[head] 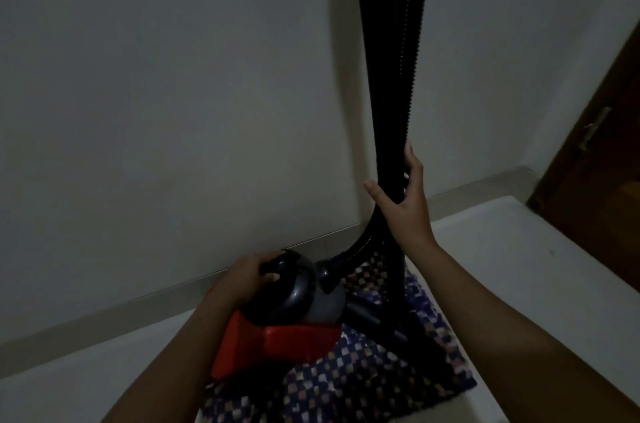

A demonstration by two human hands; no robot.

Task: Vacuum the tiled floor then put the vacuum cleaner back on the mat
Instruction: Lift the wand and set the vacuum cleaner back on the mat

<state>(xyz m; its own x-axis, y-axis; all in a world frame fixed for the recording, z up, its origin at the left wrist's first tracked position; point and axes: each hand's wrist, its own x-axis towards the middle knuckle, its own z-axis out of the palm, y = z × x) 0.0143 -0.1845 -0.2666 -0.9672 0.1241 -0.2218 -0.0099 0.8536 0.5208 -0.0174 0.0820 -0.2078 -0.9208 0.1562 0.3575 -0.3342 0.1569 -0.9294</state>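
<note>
Evidently the task is near its end: the vacuum cleaner [291, 315], red-bodied with a dark domed top, sits on the checkered mat [363, 388] by the wall, so the putting-back looks nearly done (whether the tiled floor [519, 266] was fully vacuumed cannot be judged). The left hand [249, 273] is closed around the handle on the dome. The right hand [401, 190] rests against the upright black wand [377, 76] and ribbed hose [408, 41], fingers spread and only loosely curled, steadying rather than clamping. What seems left is letting go. The room is dim; the wand's top is cut off, its floor head is lost in shadow, and no power cord is discernible.
</note>
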